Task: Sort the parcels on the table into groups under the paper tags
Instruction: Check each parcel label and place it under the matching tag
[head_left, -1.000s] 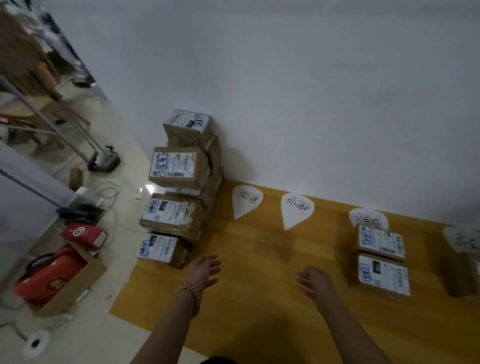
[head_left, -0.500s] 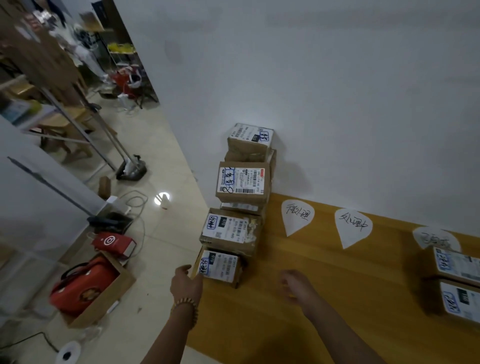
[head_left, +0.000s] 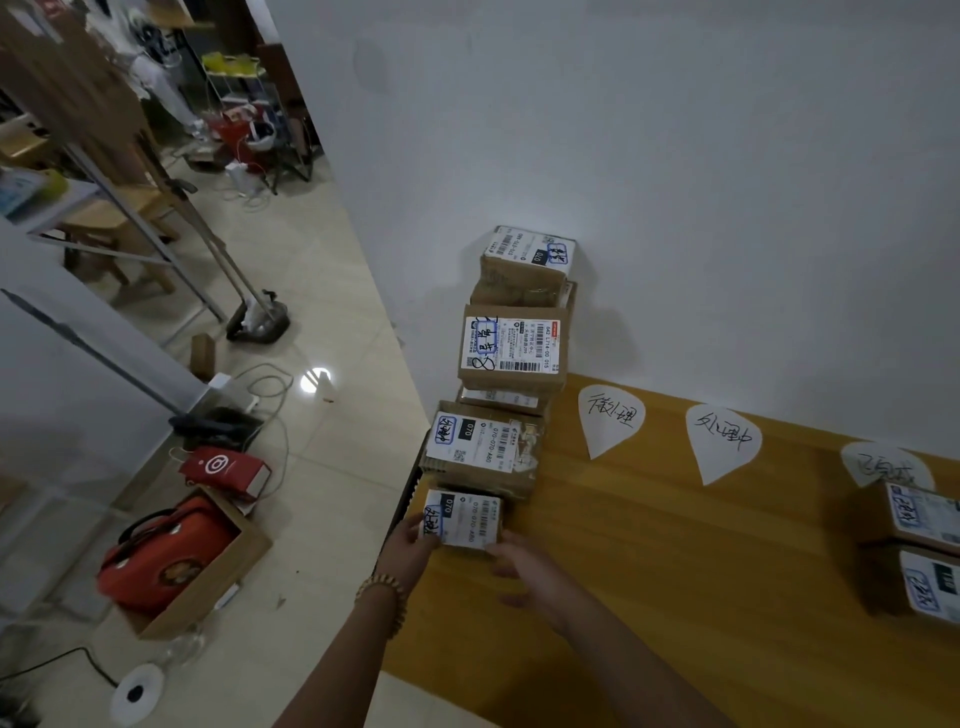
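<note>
My left hand (head_left: 408, 545) and right hand (head_left: 524, 569) clasp the nearest parcel (head_left: 462, 519) at the surface's (head_left: 675, 571) near-left corner, below the stacked boxes (head_left: 498, 389).

Parcels showing at the table's (head_left: 649, 571) left edge: five, possibly six (head_left: 511, 345). Two more sitting at the right edge (head_left: 919, 514). Paper tags lying along the far edge: three (head_left: 610, 418).

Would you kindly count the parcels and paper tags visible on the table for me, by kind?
Parcels: 7, five or more stacked at the left end, nearest one between both hands, plus two at the right
Paper tags: 3
Total: 10
</note>
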